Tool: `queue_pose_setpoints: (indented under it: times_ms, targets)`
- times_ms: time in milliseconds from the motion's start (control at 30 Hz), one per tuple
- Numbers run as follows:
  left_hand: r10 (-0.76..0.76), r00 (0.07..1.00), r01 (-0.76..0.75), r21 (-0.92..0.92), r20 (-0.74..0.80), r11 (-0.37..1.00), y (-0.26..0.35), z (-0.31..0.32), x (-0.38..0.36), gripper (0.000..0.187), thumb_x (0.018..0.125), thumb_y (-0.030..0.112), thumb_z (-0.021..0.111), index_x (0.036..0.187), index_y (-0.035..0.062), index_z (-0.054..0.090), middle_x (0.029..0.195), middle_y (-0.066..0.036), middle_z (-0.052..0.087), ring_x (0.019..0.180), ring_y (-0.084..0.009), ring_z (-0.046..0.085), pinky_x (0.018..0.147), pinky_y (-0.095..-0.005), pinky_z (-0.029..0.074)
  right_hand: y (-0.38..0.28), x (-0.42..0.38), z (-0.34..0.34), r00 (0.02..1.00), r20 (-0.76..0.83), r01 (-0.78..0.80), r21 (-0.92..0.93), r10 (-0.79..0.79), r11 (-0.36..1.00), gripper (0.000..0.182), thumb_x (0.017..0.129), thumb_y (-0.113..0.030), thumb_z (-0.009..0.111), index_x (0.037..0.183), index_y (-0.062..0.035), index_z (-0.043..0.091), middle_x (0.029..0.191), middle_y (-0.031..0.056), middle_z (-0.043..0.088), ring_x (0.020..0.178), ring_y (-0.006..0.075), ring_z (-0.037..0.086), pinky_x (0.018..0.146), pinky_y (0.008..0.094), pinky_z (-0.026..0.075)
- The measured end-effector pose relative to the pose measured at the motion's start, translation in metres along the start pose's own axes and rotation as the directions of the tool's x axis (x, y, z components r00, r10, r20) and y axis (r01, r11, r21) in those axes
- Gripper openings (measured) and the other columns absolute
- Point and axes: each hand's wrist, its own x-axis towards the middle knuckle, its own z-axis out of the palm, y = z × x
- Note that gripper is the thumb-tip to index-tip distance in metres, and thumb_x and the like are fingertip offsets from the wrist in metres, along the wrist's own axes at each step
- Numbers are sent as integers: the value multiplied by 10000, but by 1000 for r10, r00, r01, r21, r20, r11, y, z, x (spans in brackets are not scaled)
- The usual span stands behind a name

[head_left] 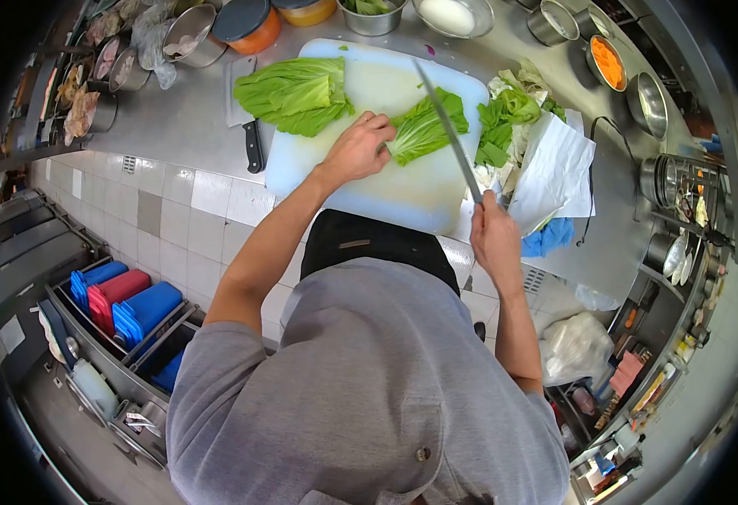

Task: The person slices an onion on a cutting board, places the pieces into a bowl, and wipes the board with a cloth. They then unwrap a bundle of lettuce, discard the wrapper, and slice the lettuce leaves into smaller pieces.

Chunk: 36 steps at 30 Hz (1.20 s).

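Observation:
On the white cutting board (302, 168), my left hand (359, 150) has its fingers curled against the stem end of a bunch of leafy greens (426, 130). My right hand (495, 229) grips a long kitchen knife (448, 122) by its handle. The blade points away from me and passes over the right part of those leaves in this view. A larger bunch of leafy greens (297, 91) overlaps the board's upper left corner. Left of the board lies a second knife (253, 145) with a black handle, its blade partly under the larger leaves.
Right of the board is a pile of leaf trimmings (508, 118) with white paper (554, 160) and a blue cloth (548, 238). Metal bowls line the back, one holding orange slices (606, 63). An orange-filled tub (247, 23) stands at the back left.

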Motion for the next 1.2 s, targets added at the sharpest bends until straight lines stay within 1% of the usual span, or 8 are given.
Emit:
queue_pose_setpoints:
  times_ms: [133, 233, 367, 433, 600, 933, 1033, 1200]
  targets:
    - [10, 1000, -10, 0, -21, 1000, 0, 1, -1, 180, 804, 35, 679, 983, 16, 684, 1050, -121, 634, 1054, -339, 582, 952, -436, 517, 7, 11, -6, 994, -48, -94, 14, 95, 995, 125, 1015, -104, 569, 1063, -6, 507, 798, 267, 658, 725, 487, 662, 624, 583, 495]
    - [25, 998, -26, -9, -54, 1000, 1, 2, -3, 161, 818, 47, 686, 977, 20, 685, 1050, -117, 641, 1050, -337, 587, 948, -436, 519, 32, 16, 25, 997, -74, 36, -10, -37, 999, 132, 1013, -97, 563, 1081, 2, 506, 796, 277, 662, 731, 488, 666, 628, 583, 495]
    - [40, 993, -38, 20, -112, 999, -2, 9, -5, 133, 834, 52, 711, 963, 24, 691, 1054, -117, 654, 1052, -336, 595, 947, -432, 521, 47, 21, 40, 999, 44, -2, 4, 2, 1000, 133, 1010, -78, 554, 1102, 2, 502, 774, 282, 661, 732, 487, 669, 623, 585, 490]
    - [43, 987, -37, 36, -156, 999, -2, 15, -10, 130, 834, 47, 728, 958, 25, 695, 1056, -119, 662, 1049, -338, 600, 943, -430, 522, 46, 22, 35, 998, 62, -6, -1, 6, 1000, 131, 1007, -71, 550, 1104, 2, 500, 755, 281, 656, 730, 484, 669, 623, 585, 492]
    - [36, 963, -31, 22, -267, 999, -1, 25, -18, 144, 827, 26, 753, 959, 25, 699, 1059, -128, 677, 1018, -342, 617, 924, -429, 528, 4, 18, 14, 998, -39, -41, 48, 43, 998, 121, 1025, -102, 551, 1072, -7, 492, 816, 283, 663, 722, 485, 662, 619, 578, 498]
    - [41, 957, -29, 48, -286, 998, 2, 25, -21, 129, 823, 21, 753, 938, 27, 695, 1045, -122, 683, 996, -330, 629, 900, -429, 531, -13, 20, 23, 999, -34, -16, 86, 19, 996, 131, 1025, -105, 553, 1087, -3, 498, 841, 278, 661, 721, 483, 663, 625, 574, 516]
    - [33, 956, -21, 43, -292, 999, 2, 28, -21, 126, 821, 15, 751, 934, 30, 696, 1042, -119, 682, 991, -329, 632, 898, -430, 532, 12, 19, 63, 997, 72, 19, 2, -19, 1000, 158, 1021, -97, 549, 1121, 14, 498, 775, 288, 658, 717, 479, 668, 630, 573, 508]
    - [25, 946, -19, 21, -323, 1000, 0, 30, -23, 133, 817, 10, 757, 937, 27, 703, 1028, -121, 684, 977, -334, 644, 894, -426, 539, 11, 22, 64, 996, 85, 18, 38, -21, 999, 205, 1004, -84, 552, 1165, 15, 472, 801, 291, 653, 706, 498, 665, 619, 595, 514]
